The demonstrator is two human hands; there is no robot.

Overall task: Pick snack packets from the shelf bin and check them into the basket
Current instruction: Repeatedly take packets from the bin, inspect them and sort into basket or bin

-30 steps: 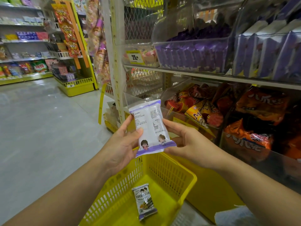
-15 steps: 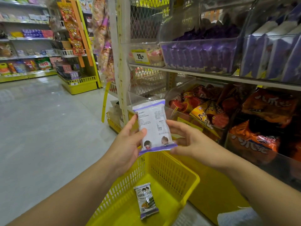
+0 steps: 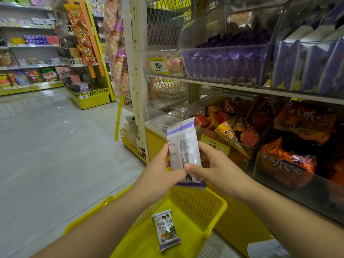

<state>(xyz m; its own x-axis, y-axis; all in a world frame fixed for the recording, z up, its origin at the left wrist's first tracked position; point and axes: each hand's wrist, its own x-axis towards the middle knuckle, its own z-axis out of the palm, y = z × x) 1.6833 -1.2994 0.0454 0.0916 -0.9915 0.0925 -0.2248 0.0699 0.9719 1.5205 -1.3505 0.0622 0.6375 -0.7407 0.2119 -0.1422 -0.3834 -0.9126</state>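
The snack packet [image 3: 183,146] is held upright between both hands, above the far rim of the yellow basket [image 3: 221,204], with its printed back panel turned toward the person. The left hand [image 3: 160,171] pinches the packet's lower left edge, thumb on the printed face and fingers behind. The right hand [image 3: 211,169] grips the lower right edge in the same way, and the two thumb tips sit close together near the centre seam. This grip on the lower half leaves the upper text block uncovered and holds the film flat, which suits reading the label. The step in hand is therefore judged to be the check, not the drop. Because the packet is above the basket's opening, the drop into it will be a short one. A second packet [image 3: 166,230] lies flat and face up near the middle of the basket floor, clear of the walls. The clear shelf bin [image 3: 223,49] of purple packets sits at the front edge of the upper shelf, well above the hands. Its colour matches the held packet's trim, so it is the probable source. The lower bin [image 3: 193,107] of red and orange bags stands just behind the held packet, untouched.
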